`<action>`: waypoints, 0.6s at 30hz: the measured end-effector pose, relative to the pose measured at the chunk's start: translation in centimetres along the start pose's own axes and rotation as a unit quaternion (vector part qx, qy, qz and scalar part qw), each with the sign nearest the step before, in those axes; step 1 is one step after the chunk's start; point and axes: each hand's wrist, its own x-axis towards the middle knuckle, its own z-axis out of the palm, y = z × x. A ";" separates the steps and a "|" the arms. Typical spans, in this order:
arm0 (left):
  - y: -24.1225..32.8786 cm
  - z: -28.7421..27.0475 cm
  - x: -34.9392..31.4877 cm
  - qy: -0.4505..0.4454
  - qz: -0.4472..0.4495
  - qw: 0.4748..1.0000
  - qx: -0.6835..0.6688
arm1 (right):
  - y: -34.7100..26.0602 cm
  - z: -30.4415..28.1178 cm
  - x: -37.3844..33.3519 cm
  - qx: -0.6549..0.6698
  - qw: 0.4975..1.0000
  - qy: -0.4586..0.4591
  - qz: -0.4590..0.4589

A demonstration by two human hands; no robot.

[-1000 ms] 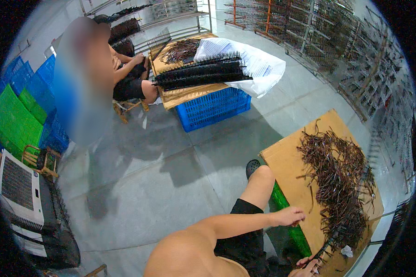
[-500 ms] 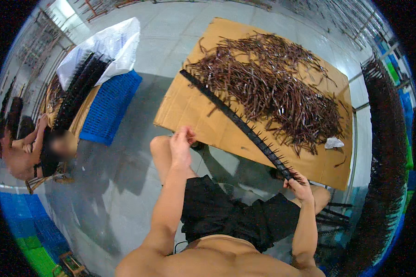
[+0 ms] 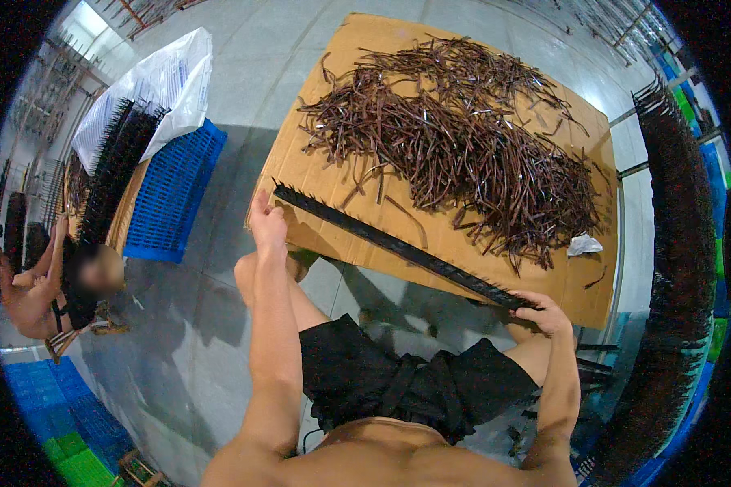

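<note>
My right hand is closed around the near right end of a long black strip with a row of short spikes along it. The strip slants up to the left, over the near edge of a brown cardboard sheet. Close beside the strip's far left end is my left hand, its fingers partly bent and apart; I see nothing in it. Beyond the strip, a broad heap of thin, dark brown, glossy strips covers much of the cardboard.
A crumpled white scrap lies right of the heap. At left, a person sits by a blue crate, a white sack and black spiked strips. A rack of dark strips stands at right.
The black strip has swung flatter, its far end dropping left and toward me. My left hand has moved up and left to that end. My right hand keeps its hold.
</note>
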 end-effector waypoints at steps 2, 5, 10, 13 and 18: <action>-1.1 -0.3 0.9 -0.037 0.009 0.999 0.030 | 0.2 -1.7 0.4 -0.091 0.996 0.022 -0.007; -1.1 0.1 0.7 -0.089 0.021 0.993 0.075 | -0.3 -2.6 0.3 -0.158 0.985 0.073 -0.010; -0.5 -0.2 -0.2 -0.081 0.054 0.982 0.159 | 2.0 -5.9 0.5 -0.295 0.949 0.111 -0.017; 1.6 -0.4 -2.2 -0.062 0.061 0.975 0.206 | -4.4 -5.2 -1.6 -0.316 0.946 0.065 -0.027; -0.1 -0.5 -2.5 -0.030 0.049 0.976 0.209 | -17.5 6.5 4.9 -0.259 0.940 0.101 -0.198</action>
